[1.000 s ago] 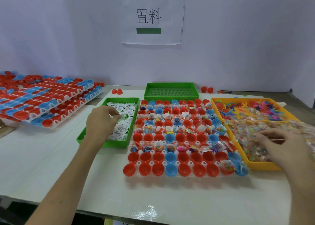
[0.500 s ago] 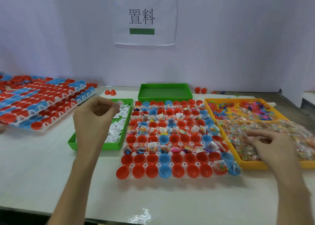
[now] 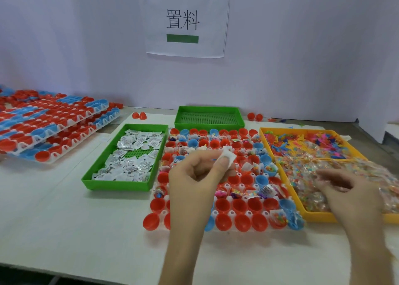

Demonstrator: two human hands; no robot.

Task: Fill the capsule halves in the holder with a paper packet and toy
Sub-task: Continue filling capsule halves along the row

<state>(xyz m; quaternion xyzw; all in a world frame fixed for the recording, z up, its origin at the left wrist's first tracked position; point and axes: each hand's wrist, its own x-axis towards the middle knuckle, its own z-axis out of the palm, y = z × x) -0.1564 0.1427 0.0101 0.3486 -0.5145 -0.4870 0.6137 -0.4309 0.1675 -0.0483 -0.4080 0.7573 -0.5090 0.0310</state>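
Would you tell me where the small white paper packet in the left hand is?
Head view, centre: the left hand pinches the small white paper packet above the white capsule holder, right of the green packet tray.

**OPERATOR: VISIBLE BODY PARTS**

Two limbs are in view. The bare left hand [image 3: 194, 176] joins a bare, slender left forearm [image 3: 183, 252], uncovered down to the frame edge. Its thumbnail [image 3: 223, 162] appears short and plain, though the view is soft. The bare right hand [image 3: 354, 189] and bare right forearm [image 3: 373, 252] are likewise uncovered. Both are blurred, so finer surface detail cannot be read.
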